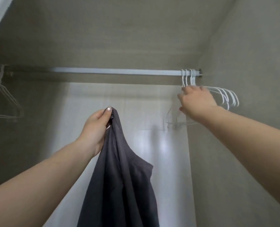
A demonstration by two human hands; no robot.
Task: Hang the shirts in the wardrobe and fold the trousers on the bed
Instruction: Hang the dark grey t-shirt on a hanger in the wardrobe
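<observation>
I look up into a wardrobe. My left hand (96,126) pinches the top of a dark grey shirt (119,185), which hangs down to the bottom of the view. A metal rail (116,71) runs across the wardrobe. Several white hangers (224,95) hang at its right end. My right hand (196,102) reaches among them, its fingers curled round one blurred white hanger (175,119) below the rail.
More white hangers (3,97) hang at the rail's left end. The beige right wall (244,79) of the wardrobe stands close beside the right hangers. The middle stretch of the rail carries nothing, with a pale back panel (152,145) behind.
</observation>
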